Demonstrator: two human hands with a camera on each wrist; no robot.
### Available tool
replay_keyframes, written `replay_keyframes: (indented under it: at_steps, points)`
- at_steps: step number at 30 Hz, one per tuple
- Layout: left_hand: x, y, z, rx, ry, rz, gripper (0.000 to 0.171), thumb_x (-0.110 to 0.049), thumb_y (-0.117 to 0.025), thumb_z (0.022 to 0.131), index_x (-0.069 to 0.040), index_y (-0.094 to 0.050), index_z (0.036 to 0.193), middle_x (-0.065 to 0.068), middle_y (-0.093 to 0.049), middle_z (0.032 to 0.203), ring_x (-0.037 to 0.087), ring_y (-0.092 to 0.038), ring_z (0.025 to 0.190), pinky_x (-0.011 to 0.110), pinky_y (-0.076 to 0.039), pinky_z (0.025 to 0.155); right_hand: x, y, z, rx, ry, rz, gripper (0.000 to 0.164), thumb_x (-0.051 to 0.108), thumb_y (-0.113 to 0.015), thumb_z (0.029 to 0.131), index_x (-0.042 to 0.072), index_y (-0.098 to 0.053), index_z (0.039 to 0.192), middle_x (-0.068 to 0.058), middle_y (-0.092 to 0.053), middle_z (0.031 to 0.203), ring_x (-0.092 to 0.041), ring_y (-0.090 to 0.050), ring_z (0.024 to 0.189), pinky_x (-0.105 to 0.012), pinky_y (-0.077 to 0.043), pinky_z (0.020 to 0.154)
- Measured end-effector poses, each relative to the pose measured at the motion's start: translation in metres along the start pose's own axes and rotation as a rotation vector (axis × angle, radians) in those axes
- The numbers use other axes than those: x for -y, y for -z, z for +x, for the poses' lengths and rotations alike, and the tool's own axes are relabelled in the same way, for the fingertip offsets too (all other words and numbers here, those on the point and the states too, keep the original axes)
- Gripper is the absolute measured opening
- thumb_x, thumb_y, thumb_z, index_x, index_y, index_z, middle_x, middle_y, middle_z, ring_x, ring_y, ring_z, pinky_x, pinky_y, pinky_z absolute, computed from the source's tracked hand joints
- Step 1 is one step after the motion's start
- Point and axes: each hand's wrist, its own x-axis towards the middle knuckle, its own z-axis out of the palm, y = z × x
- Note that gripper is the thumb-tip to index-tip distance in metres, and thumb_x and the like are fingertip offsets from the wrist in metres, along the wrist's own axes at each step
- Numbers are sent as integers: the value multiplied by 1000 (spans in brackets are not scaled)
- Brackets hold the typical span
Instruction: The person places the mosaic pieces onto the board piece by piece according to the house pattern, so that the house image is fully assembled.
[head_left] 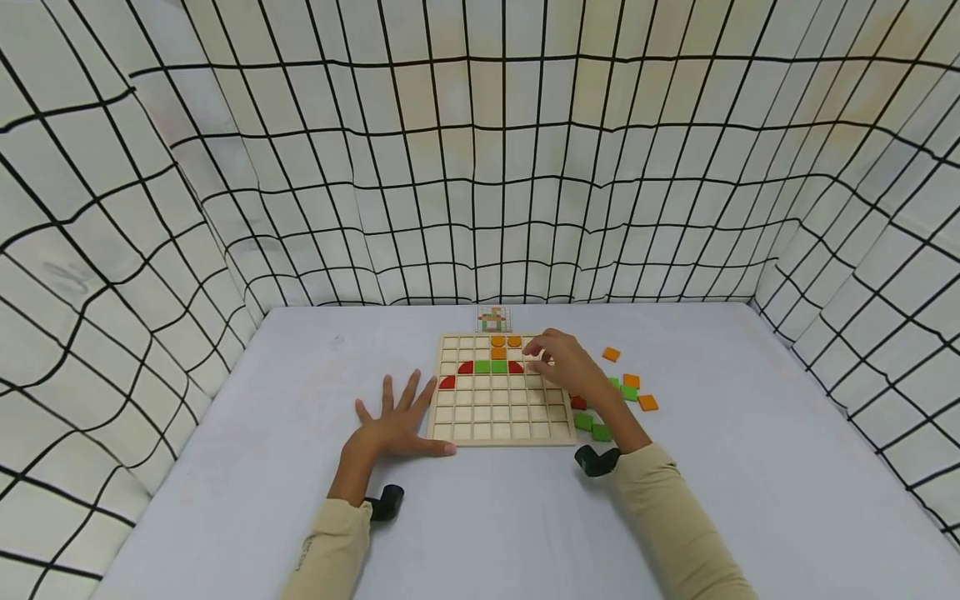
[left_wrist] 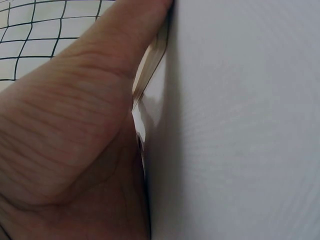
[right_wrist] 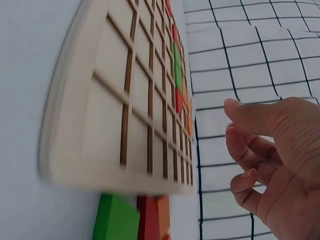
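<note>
A wooden grid board (head_left: pixel 491 414) lies on the white table. My left hand (head_left: pixel 396 428) is spread flat at its left side, fingers apart, with the thumb along the lower left corner. Over the board's upper right part hovers my right hand (head_left: pixel 567 364), fingers loosely bent. The right wrist view shows nothing between that thumb (right_wrist: pixel 250 116) and the fingers. Set in the grid are two orange round pieces (head_left: pixel 498 342), an orange square (head_left: pixel 498 353) below one of them, two green squares (head_left: pixel 482 367) side by side, and three red curved-edge pieces (head_left: pixel 466 367).
Loose orange tiles (head_left: pixel 648 403), green tiles (head_left: pixel 602 432) and a red tile (head_left: pixel 578 402) are scattered right of the board, partly hidden by the right forearm. A small pattern card (head_left: pixel 493 319) stands behind the board. Black netting over white sheets (head_left: pixel 480 200) encloses the table.
</note>
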Motion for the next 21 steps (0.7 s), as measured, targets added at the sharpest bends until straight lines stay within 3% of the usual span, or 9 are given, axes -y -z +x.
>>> replay_keyframes:
  at_steps: [12,21]
  points:
    - [-1,3,-1,-14,-9,4,122,-76,-69,69,-24,-6,159,11,11,165,49,23,145,83,11,98,-38,21,-35,76,-141,-8,17,9,-66,92,3,-69,107,-10,-65,106,-21,-60,91,-34,-53,78]
    - [-4,3,-3,-12,-15,-19,121,-73,-71,69,-21,-7,159,12,10,165,49,23,145,83,12,98,-53,25,-44,139,-186,1,16,10,-72,88,3,-72,103,-9,-67,101,-16,-56,80,-27,-50,72]
